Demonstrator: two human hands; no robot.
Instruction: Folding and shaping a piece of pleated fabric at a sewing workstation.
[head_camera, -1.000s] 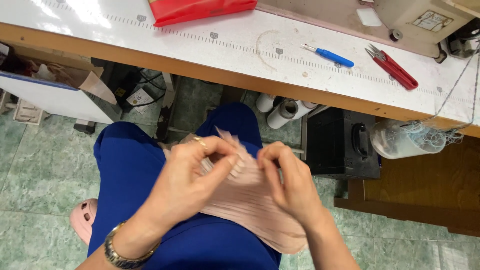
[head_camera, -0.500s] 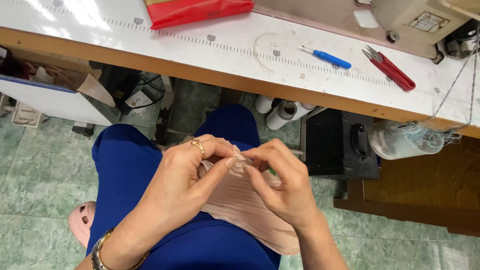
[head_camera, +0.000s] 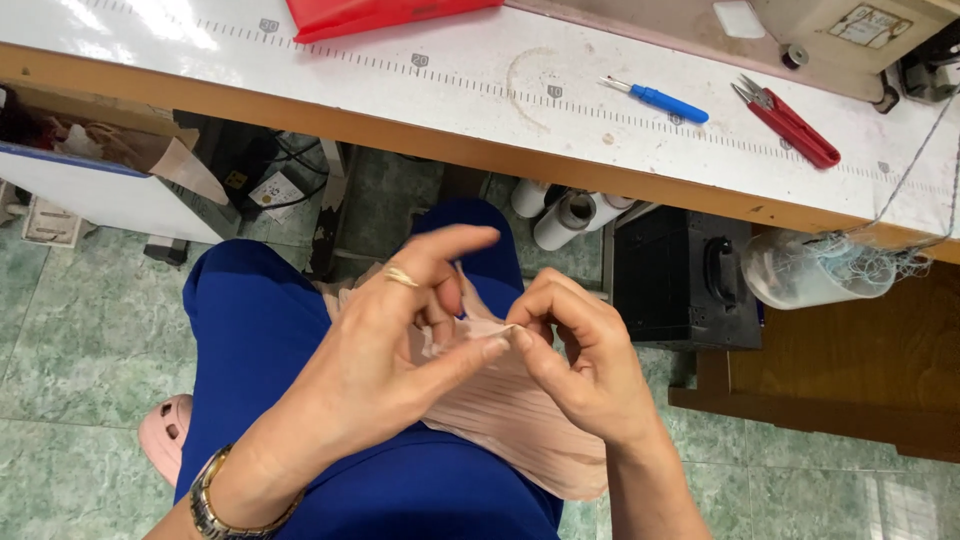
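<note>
— Pinching a pale pink pleated fabric piece (head_camera: 500, 410) with both hands: left hand (head_camera: 400, 350) gripping its upper edge between thumb and middle fingers, index finger sticking up free; right hand (head_camera: 580, 365) nipping the same edge between thumb and forefinger, tips of the two hands touching.

— Lying where, that fabric?

— Resting across the lap, on blue trousers (head_camera: 260, 330), draping down toward the right knee, held below the table (head_camera: 450, 85) edge.

— Wearing anything on the hands?

— Showing a gold ring (head_camera: 400, 277) on the left hand and a metal wristwatch (head_camera: 215, 505) at the left wrist.

— And farther out?

— Sitting over a green tiled floor (head_camera: 70, 320), with a pink clog (head_camera: 165, 435) peeking out beside the left leg. Lying on the white table: a blue-handled seam ripper (head_camera: 655, 100), red thread snips (head_camera: 785, 122) just to its right, a red cloth (head_camera: 380, 14) at the far edge. Standing underneath: a black box (head_camera: 685, 280), white thread cones (head_camera: 560, 212), and a clear bag of thread scraps (head_camera: 815, 272) hanging from the table edge.
</note>
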